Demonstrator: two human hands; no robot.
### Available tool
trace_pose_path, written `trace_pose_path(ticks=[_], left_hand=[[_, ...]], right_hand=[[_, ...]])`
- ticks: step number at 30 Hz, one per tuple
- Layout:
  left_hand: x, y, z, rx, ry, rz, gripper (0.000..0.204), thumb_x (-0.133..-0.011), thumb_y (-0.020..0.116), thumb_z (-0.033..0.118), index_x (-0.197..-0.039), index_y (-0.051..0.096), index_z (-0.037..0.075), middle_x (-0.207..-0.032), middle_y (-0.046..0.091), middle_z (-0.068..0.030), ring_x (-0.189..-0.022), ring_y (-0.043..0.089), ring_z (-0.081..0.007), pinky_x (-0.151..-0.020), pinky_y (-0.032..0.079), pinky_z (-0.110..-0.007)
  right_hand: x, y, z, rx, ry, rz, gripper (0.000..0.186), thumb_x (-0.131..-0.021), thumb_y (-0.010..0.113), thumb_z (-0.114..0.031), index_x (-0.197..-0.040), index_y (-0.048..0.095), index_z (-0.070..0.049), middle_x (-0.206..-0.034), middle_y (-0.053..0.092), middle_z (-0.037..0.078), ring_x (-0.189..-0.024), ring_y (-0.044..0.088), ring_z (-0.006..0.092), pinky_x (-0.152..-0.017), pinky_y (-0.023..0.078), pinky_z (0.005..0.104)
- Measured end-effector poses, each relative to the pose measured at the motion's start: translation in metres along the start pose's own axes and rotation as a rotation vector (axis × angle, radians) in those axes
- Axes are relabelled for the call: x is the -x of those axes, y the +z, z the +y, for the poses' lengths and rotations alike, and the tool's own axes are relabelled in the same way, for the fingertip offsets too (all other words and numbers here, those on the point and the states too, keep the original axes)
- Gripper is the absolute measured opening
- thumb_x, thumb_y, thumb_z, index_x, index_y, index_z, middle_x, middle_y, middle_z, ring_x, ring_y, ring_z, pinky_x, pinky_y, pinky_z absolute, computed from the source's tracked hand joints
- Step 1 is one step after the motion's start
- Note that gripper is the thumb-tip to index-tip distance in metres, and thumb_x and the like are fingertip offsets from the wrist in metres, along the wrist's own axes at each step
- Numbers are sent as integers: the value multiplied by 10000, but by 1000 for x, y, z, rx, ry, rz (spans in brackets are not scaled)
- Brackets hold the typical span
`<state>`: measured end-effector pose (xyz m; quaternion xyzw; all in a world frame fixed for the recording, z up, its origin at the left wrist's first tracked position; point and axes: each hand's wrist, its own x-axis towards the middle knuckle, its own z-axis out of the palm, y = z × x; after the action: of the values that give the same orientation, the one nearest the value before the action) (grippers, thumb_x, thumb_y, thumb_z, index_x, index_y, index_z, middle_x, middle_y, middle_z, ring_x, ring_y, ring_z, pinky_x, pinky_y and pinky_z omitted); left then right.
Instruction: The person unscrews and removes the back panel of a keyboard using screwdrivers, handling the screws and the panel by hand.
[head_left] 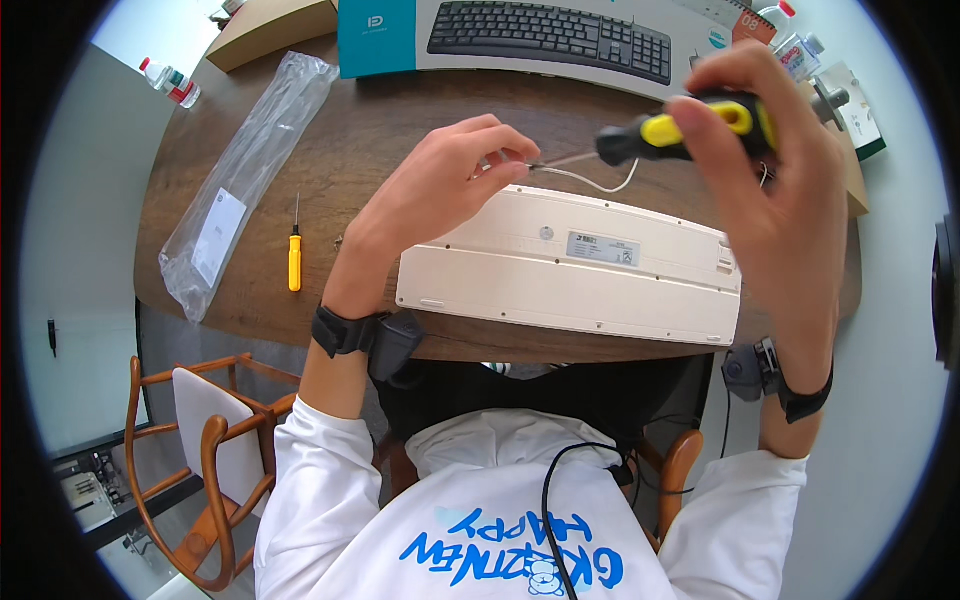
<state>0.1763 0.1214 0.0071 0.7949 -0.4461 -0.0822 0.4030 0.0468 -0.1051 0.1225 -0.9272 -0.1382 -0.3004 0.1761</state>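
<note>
A black-and-yellow screwdriver (660,131) is in my right hand (775,190), fingers and thumb wrapped round its handle, with the metal shaft pointing left. My left hand (430,185) is closed in a pinch where that shaft ends. What sits between its fingertips is too small and covered to make out. Below both hands a cream keyboard (500,265) lies face down, showing its underside, label and screw holes. A thin white cable (600,187) curves behind it, near the screwdriver's tip.
On the wooden table (370,330), a smaller yellow-handled screwdriver (295,260) and a clear plastic sleeve (245,180) lie to the left. A keyboard box (545,45) stands at the back. Plastic bottles (172,84) stand at the far edges. A wooden chair (215,440) is at lower left.
</note>
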Motion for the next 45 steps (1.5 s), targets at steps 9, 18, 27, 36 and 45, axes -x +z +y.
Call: trace_pose_path(ticks=[9,18,27,36,45], left_hand=[[5,4,13,106,-33,-99,185,-886,741,21,-1070,740,7,-990,750,-80,-868,689,-149,-771,557,-267],[39,5,5,189,-109,31,119,-897,732,4,-1015,734,-8,-908,746,-58,-817,689,-121,-763,565,-268],[132,-54,-25,-97,-630,414,92,-922,716,79,-962,712,-3,-836,709,-18,-786,655,-79,-731,518,-243],[139,-50,-42,-347,-574,359,117,-902,718,73,-978,695,-13,-822,714,-79,-767,680,-135,-745,535,-282],[138,-42,-44,-303,-587,370,95,-878,717,41,-956,700,-11,-835,694,-109,-737,671,-194,-724,534,-315]], right_hand=[[56,-15,5,-310,460,114,282,-1014,664,-346,-1050,649,-67,-859,615,7,-672,557,52,-587,406,157],[75,-4,8,-453,558,161,297,-1028,639,-354,-1065,658,-61,-812,596,-7,-648,548,39,-545,386,174],[108,-15,36,-445,663,187,309,-1047,597,-368,-1101,644,-67,-860,588,16,-623,500,60,-578,363,187],[98,-23,28,-210,607,183,253,-1023,658,-324,-1101,662,-83,-899,609,4,-680,536,49,-592,411,180],[72,-23,45,-3,349,0,324,-989,694,-395,-1058,664,-80,-923,663,52,-796,649,132,-732,515,205]])
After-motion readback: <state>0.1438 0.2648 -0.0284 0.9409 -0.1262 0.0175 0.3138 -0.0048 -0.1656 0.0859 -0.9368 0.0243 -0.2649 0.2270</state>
